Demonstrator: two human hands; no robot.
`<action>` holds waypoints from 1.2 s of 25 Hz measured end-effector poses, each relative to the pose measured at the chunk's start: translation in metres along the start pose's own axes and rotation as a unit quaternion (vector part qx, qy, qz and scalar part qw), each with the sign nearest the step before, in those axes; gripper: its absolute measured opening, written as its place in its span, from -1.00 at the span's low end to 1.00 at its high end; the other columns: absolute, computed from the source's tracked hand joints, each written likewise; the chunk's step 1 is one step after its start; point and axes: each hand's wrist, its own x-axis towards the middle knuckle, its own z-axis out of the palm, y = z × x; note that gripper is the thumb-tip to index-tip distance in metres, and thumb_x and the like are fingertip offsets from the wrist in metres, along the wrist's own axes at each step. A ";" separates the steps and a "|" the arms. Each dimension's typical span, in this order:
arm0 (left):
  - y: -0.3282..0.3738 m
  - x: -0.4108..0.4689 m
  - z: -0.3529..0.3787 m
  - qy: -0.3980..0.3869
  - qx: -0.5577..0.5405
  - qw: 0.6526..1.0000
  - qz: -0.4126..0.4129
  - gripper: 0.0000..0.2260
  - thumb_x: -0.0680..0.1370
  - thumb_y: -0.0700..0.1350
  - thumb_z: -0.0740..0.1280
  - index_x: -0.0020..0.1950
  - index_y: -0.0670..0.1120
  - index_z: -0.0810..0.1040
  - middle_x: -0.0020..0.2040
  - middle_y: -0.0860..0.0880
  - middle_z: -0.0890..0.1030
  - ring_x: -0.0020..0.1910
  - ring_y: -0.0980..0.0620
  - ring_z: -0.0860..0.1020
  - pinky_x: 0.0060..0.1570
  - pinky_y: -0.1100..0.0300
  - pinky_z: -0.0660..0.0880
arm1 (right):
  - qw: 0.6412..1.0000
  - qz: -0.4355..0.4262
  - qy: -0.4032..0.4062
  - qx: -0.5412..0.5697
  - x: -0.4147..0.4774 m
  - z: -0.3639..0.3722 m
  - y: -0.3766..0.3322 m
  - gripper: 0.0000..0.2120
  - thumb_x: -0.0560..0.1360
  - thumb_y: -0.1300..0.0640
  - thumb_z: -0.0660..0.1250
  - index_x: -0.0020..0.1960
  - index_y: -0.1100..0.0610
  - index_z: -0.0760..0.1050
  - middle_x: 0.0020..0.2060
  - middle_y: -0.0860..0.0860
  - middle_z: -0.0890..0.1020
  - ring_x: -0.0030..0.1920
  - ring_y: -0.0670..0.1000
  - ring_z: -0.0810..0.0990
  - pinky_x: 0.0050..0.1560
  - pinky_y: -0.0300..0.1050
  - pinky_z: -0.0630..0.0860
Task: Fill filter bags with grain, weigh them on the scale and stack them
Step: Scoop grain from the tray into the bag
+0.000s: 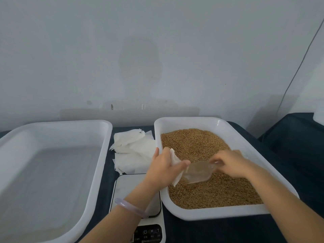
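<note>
A white tray (245, 142) on the right holds brown grain (196, 142). Over the grain my left hand (164, 165) grips a white filter bag (175, 163) by its top. My right hand (229, 163) holds the handle of a clear plastic scoop (198, 173), whose mouth points at the bag. A white digital scale (126, 186) sits below my left forearm, between the two trays. A loose pile of white filter bags (133, 151) lies behind the scale.
A large white tray (98, 163) with nothing in it fills the left side. Everything stands on a dark blue cloth (289, 155) against a pale wall. A thin cable (298, 67) runs down the wall at right.
</note>
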 end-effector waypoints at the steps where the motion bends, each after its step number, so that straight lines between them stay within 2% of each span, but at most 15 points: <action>1: 0.003 0.000 -0.001 -0.015 0.028 0.999 -0.009 -0.63 0.36 0.16 0.42 -0.15 0.02 0.29 -0.17 0.15 0.37 -0.21 0.42 0.28 0.42 0.00 0.14 | 1.000 0.002 -0.007 0.024 -0.001 0.002 0.000 -0.73 0.46 -0.01 0.38 0.16 -0.15 0.53 0.06 -0.25 0.58 0.04 -0.22 0.48 0.36 0.02 0.33; 3: 0.006 0.000 -0.003 -0.050 0.098 0.994 -0.009 -0.56 0.24 0.20 0.43 -0.15 0.05 0.24 -0.15 0.19 0.36 -0.20 0.39 0.24 0.46 0.04 -0.02 | 0.998 0.008 -0.019 0.057 -0.005 -0.002 0.004 -0.73 0.47 0.00 0.37 0.16 -0.14 0.51 0.05 -0.26 0.57 0.02 -0.24 0.49 0.30 -0.05 0.41; 4: 0.006 0.001 -0.002 -0.061 0.129 0.990 -0.003 -0.52 0.25 0.22 0.44 -0.09 0.01 0.27 -0.14 0.18 0.41 -0.15 0.37 0.29 0.47 0.05 -0.10 | 0.997 0.009 -0.022 0.070 -0.007 -0.006 0.007 -0.74 0.47 0.01 0.37 0.15 -0.16 0.50 0.06 -0.25 0.57 0.02 -0.24 0.50 0.27 -0.08 0.43; 6: 0.003 0.003 0.000 -0.066 0.184 0.981 0.011 -0.48 0.34 0.23 0.43 0.02 -0.06 0.28 -0.10 0.10 0.52 -0.02 0.16 0.49 0.47 0.04 -0.23 | 0.995 0.010 -0.015 0.101 -0.014 -0.017 0.013 -0.77 0.47 0.02 0.38 0.08 -0.21 0.48 0.05 -0.26 0.57 0.08 -0.20 0.52 0.26 -0.06 0.43; 7: 0.002 0.004 0.001 -0.065 0.210 0.975 0.014 -0.49 0.38 0.23 0.41 0.05 -0.08 0.28 -0.06 0.05 0.56 0.04 0.06 0.52 0.47 0.03 -0.25 | 0.993 0.007 -0.008 0.120 -0.017 -0.022 0.015 -0.78 0.47 0.03 0.38 0.05 -0.23 0.48 0.03 -0.28 0.57 0.10 -0.19 0.52 0.27 -0.03 0.43; 10: 0.000 0.007 0.003 -0.063 0.278 0.958 0.028 -0.62 0.49 0.11 0.33 0.09 -0.10 0.30 -0.03 -0.01 0.59 0.10 -0.04 0.54 0.44 0.01 -0.26 | 0.987 -0.006 0.004 0.158 -0.024 -0.032 0.015 -0.77 0.46 0.06 0.40 0.00 -0.25 0.50 0.00 -0.29 0.57 0.12 -0.19 0.52 0.27 -0.02 0.41; 14: 0.000 0.008 0.003 -0.068 0.288 0.955 0.029 -0.70 0.52 0.06 0.29 0.17 -0.05 0.40 0.07 0.01 0.57 0.18 0.00 0.49 0.44 0.02 -0.25 | 0.988 -0.001 0.005 0.156 -0.030 -0.030 0.014 -0.78 0.47 0.07 0.39 0.02 -0.22 0.50 0.01 -0.28 0.57 0.13 -0.18 0.52 0.29 0.00 0.41; 17: 0.002 0.007 0.001 -0.061 0.251 0.965 0.037 -0.54 0.50 0.03 0.36 0.36 0.02 0.33 0.27 0.04 0.47 0.32 0.06 0.38 0.46 0.01 -0.21 | 0.987 0.006 0.007 0.162 -0.032 -0.027 0.015 -0.79 0.47 0.07 0.39 0.03 -0.21 0.50 0.02 -0.27 0.57 0.13 -0.18 0.52 0.29 0.01 0.42; 19: 0.004 0.006 0.001 -0.045 0.259 0.964 0.051 -0.42 0.47 -0.02 0.40 0.41 0.03 0.21 0.29 -0.01 0.43 0.31 0.00 0.39 0.47 0.02 -0.07 | 0.986 0.005 -0.007 0.166 -0.033 -0.024 0.014 -0.79 0.48 0.07 0.38 0.03 -0.21 0.50 0.03 -0.27 0.57 0.14 -0.18 0.52 0.28 -0.01 0.43; 21: 0.006 0.003 0.003 -0.020 0.305 0.948 0.091 -0.49 0.47 -0.06 0.42 0.32 0.01 0.23 0.25 -0.04 0.42 0.19 -0.07 0.46 0.36 0.08 0.20 | 0.986 0.008 -0.013 0.167 -0.034 -0.020 0.013 -0.78 0.48 0.06 0.38 0.02 -0.23 0.48 0.03 -0.29 0.55 0.14 -0.18 0.52 0.27 -0.03 0.44; 23: 0.007 0.000 0.004 0.006 0.336 0.934 0.126 -0.61 0.49 -0.07 0.41 0.21 -0.02 0.30 0.21 -0.03 0.41 0.08 -0.08 0.49 0.18 0.13 0.34 | 0.985 0.010 -0.010 0.170 -0.034 -0.018 0.013 -0.78 0.48 0.05 0.38 0.03 -0.23 0.47 0.03 -0.28 0.55 0.15 -0.17 0.52 0.27 -0.03 0.44; 25: 0.007 -0.002 0.002 0.015 0.358 0.924 0.134 -0.75 0.52 -0.06 0.38 0.13 -0.03 0.39 0.21 -0.01 0.42 0.08 -0.06 0.49 0.20 0.12 0.33 | 0.985 0.011 -0.009 0.174 -0.035 -0.017 0.013 -0.79 0.48 0.05 0.38 0.05 -0.21 0.49 0.05 -0.25 0.56 0.15 -0.16 0.52 0.27 0.00 0.45; 28: 0.010 -0.005 0.000 0.008 0.381 0.915 0.134 -0.86 0.53 -0.07 0.37 0.07 -0.02 0.53 0.26 -0.01 0.46 0.23 -0.05 0.43 0.35 0.07 0.23 | 0.984 0.012 -0.003 0.176 -0.038 -0.019 0.012 -0.79 0.48 0.06 0.38 0.07 -0.19 0.49 0.05 -0.23 0.57 0.13 -0.16 0.53 0.27 -0.01 0.45; 30: 0.016 -0.008 -0.001 0.031 0.378 0.908 0.180 -0.91 0.44 -0.09 0.45 -0.08 -0.03 0.64 0.30 -0.08 0.47 0.32 -0.14 0.39 0.35 -0.01 0.27 | 0.983 0.015 0.014 0.180 -0.042 -0.024 0.011 -0.79 0.48 0.07 0.37 0.07 -0.17 0.49 0.03 -0.24 0.57 0.13 -0.16 0.52 0.27 -0.02 0.44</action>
